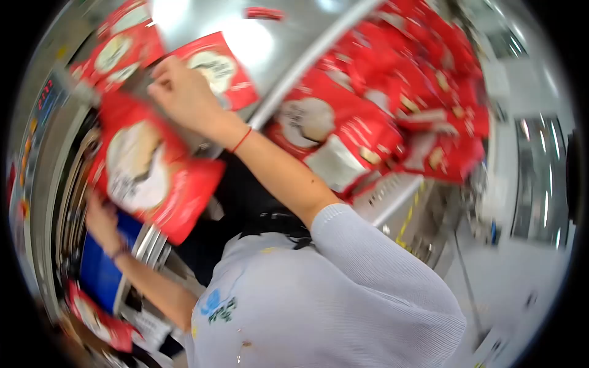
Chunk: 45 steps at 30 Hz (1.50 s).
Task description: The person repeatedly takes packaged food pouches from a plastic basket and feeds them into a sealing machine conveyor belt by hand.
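Observation:
A red pouch (138,165) with a pale round picture hangs at the left, blurred by motion. My left hand (103,224) grips its lower left edge, with some fingers hidden behind it. Above this pouch is my right hand (184,92), red cord on the wrist, fingers slightly curled and apart with nothing seen in them. Just behind that hand, another red pouch (236,76) lies on the metal table (288,34). More red pouches (116,52) overlap at the table's upper left.
A big heap of red pouches (392,92) fills the right side, beyond a metal rim (313,55). A machine with a red display (46,92) stands far left, above a blue panel (110,257). One red pouch (98,319) sits at lower left. A small red strip (265,13) lies on the table.

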Each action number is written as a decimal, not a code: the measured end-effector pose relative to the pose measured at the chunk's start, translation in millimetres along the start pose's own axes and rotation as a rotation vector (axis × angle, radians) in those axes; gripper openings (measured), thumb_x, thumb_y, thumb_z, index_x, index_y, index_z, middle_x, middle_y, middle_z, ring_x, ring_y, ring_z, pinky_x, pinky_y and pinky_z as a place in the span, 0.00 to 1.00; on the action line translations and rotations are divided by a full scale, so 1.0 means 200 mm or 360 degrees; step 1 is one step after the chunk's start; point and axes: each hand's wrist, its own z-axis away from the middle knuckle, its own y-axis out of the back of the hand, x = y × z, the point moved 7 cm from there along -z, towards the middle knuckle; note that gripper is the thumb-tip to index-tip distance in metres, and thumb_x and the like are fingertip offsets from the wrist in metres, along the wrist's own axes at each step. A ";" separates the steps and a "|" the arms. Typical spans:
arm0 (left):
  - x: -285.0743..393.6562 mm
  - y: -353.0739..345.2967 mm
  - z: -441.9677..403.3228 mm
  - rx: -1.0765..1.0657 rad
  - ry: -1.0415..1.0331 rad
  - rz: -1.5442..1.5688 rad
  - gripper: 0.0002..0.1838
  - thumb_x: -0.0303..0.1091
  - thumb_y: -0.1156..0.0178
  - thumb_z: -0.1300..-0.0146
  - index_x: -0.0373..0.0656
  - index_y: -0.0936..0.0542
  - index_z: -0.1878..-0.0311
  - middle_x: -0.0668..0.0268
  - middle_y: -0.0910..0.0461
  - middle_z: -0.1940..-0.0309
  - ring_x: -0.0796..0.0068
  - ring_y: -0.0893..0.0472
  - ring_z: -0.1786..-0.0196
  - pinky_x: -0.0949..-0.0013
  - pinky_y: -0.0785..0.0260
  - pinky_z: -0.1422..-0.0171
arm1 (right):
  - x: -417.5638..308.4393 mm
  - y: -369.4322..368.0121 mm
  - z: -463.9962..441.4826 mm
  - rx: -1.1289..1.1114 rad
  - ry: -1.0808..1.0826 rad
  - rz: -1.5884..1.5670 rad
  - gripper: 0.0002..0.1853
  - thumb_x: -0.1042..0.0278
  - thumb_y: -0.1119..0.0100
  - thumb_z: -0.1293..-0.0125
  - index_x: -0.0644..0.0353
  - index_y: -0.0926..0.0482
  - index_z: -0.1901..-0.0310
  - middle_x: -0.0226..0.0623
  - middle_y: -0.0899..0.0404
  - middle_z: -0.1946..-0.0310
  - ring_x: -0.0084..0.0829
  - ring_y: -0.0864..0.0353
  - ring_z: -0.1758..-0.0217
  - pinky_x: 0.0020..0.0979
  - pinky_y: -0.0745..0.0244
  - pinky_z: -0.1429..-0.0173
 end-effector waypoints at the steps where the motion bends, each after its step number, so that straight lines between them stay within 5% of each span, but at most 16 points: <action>1: 0.10 0.09 0.16 0.0368 -0.0427 -0.0034 0.20 0.45 0.49 0.26 0.38 0.17 0.49 0.62 0.16 0.60 0.74 0.20 0.64 0.72 0.29 0.62 | -0.06 0.15 0.07 -0.0001 -0.0044 0.0026 0.10 0.69 0.37 0.39 0.61 0.23 0.57 0.41 0.19 0.58 0.44 0.21 0.54 0.39 0.26 0.46; 3: 0.27 0.22 0.47 0.0771 -0.0762 -0.0278 0.19 0.42 0.49 0.26 0.36 0.18 0.50 0.62 0.17 0.53 0.69 0.20 0.51 0.67 0.30 0.43 | -0.25 0.58 0.29 0.0584 0.0794 0.1019 0.13 0.73 0.41 0.45 0.60 0.22 0.56 0.46 0.19 0.60 0.46 0.20 0.54 0.42 0.26 0.50; 7: 0.46 0.07 0.85 0.0627 -0.0633 0.0497 0.12 0.34 0.46 0.27 0.37 0.18 0.54 0.74 0.24 0.63 0.90 0.39 0.72 0.82 0.49 0.69 | -0.42 1.45 0.87 0.1322 0.0373 0.1837 0.22 0.77 0.36 0.49 0.61 0.24 0.49 0.41 0.24 0.52 0.41 0.26 0.50 0.42 0.33 0.43; 8: 0.52 -0.03 0.91 0.0538 -0.0671 0.0584 0.10 0.33 0.46 0.26 0.37 0.19 0.55 0.74 0.24 0.64 0.91 0.39 0.72 0.82 0.48 0.69 | -0.49 1.64 1.04 0.1507 0.0014 0.2188 0.21 0.75 0.34 0.47 0.62 0.24 0.49 0.39 0.26 0.51 0.39 0.28 0.48 0.40 0.37 0.40; 11: 0.67 -0.24 1.03 0.0264 -0.1073 0.0516 0.09 0.29 0.48 0.26 0.35 0.20 0.55 0.71 0.25 0.63 0.87 0.34 0.66 0.81 0.40 0.59 | -0.79 1.77 1.40 0.2410 0.0360 0.2803 0.22 0.66 0.31 0.41 0.63 0.23 0.47 0.41 0.22 0.59 0.41 0.24 0.53 0.41 0.33 0.41; 12: 0.65 -0.31 1.04 0.0085 -0.0972 0.0502 0.09 0.28 0.48 0.26 0.35 0.20 0.54 0.70 0.24 0.62 0.86 0.33 0.65 0.81 0.39 0.57 | -0.74 1.89 1.48 0.2404 0.0362 0.2788 0.22 0.66 0.31 0.41 0.63 0.23 0.47 0.41 0.22 0.59 0.41 0.24 0.53 0.41 0.33 0.41; 14: 0.68 -0.42 1.07 -0.0236 -0.0899 0.0494 0.08 0.26 0.48 0.27 0.35 0.20 0.55 0.69 0.25 0.61 0.85 0.31 0.65 0.81 0.38 0.57 | -0.40 2.22 1.60 0.2066 -0.0213 0.1540 0.20 0.64 0.34 0.36 0.66 0.22 0.46 0.44 0.19 0.57 0.37 0.20 0.54 0.37 0.28 0.45; 17: 0.85 -0.50 1.20 -0.0552 -0.1095 0.0491 0.07 0.24 0.46 0.29 0.34 0.20 0.57 0.70 0.25 0.61 0.89 0.34 0.69 0.83 0.44 0.67 | -0.48 2.05 1.57 0.1975 -0.0108 0.1462 0.15 0.64 0.38 0.31 0.67 0.20 0.50 0.41 0.16 0.57 0.28 0.18 0.56 0.30 0.24 0.50; 19: 0.89 -0.51 1.25 -0.0637 -0.1247 0.0326 0.08 0.21 0.47 0.29 0.33 0.19 0.54 0.66 0.24 0.58 0.83 0.27 0.62 0.82 0.37 0.61 | -0.64 1.93 1.54 0.1968 0.0055 0.1177 0.14 0.65 0.38 0.31 0.69 0.18 0.52 0.40 0.15 0.58 0.27 0.17 0.60 0.29 0.22 0.54; 23: 1.00 -0.64 1.29 -0.0804 -0.1347 0.0461 0.22 0.22 0.35 0.42 0.40 0.21 0.42 0.62 0.24 0.51 0.77 0.24 0.57 0.77 0.32 0.61 | -0.87 1.67 1.33 0.1351 0.0343 0.0047 0.12 0.76 0.39 0.34 0.72 0.20 0.52 0.44 0.16 0.59 0.26 0.19 0.57 0.31 0.24 0.47; 25: 1.05 -0.73 1.28 -0.0993 -0.1267 0.0742 0.31 0.23 0.31 0.47 0.42 0.24 0.36 0.60 0.26 0.44 0.76 0.25 0.54 0.76 0.29 0.59 | -0.80 1.52 1.12 0.0540 0.0149 0.0011 0.13 0.80 0.38 0.37 0.72 0.20 0.50 0.43 0.17 0.58 0.26 0.19 0.56 0.27 0.26 0.47; 28: 0.96 -0.78 1.17 -0.1321 -0.1078 0.1019 0.24 0.24 0.29 0.47 0.38 0.21 0.45 0.65 0.22 0.49 0.78 0.24 0.57 0.76 0.29 0.58 | -0.56 1.17 0.82 0.0005 -0.0031 -0.0049 0.13 0.83 0.37 0.39 0.72 0.20 0.52 0.37 0.18 0.61 0.23 0.21 0.59 0.24 0.26 0.52; 31: 0.77 -0.67 0.89 -0.0735 -0.0710 0.0927 0.04 0.25 0.35 0.36 0.36 0.16 0.60 0.70 0.19 0.66 0.83 0.24 0.65 0.78 0.30 0.62 | -0.27 0.89 0.51 0.0110 -0.0103 -0.0192 0.11 0.78 0.34 0.37 0.71 0.18 0.54 0.33 0.18 0.62 0.18 0.21 0.62 0.21 0.26 0.57; 35: 0.57 -0.72 0.50 -0.0289 -0.0428 0.1428 0.10 0.33 0.37 0.32 0.35 0.15 0.59 0.72 0.17 0.70 0.87 0.25 0.72 0.80 0.34 0.69 | 0.10 0.54 0.12 -0.0214 -0.0420 -0.0139 0.10 0.73 0.35 0.35 0.72 0.17 0.58 0.34 0.15 0.67 0.17 0.20 0.65 0.20 0.25 0.60; 38: 0.45 -0.78 0.29 -0.0124 -0.0303 0.1065 0.12 0.37 0.33 0.36 0.35 0.15 0.63 0.70 0.18 0.74 0.88 0.30 0.80 0.79 0.40 0.77 | 0.38 0.45 -0.07 -0.0157 -0.0298 0.0045 0.11 0.70 0.32 0.36 0.71 0.16 0.60 0.28 0.16 0.70 0.12 0.26 0.69 0.19 0.29 0.65; 45: 0.37 -0.98 0.18 -0.0388 0.0140 0.1266 0.09 0.32 0.36 0.38 0.35 0.20 0.69 0.70 0.27 0.81 0.88 0.38 0.86 0.80 0.52 0.87 | 0.62 0.35 -0.33 -0.0147 -0.0602 -0.0322 0.11 0.75 0.31 0.41 0.65 0.25 0.60 0.28 0.20 0.73 0.16 0.26 0.70 0.19 0.34 0.65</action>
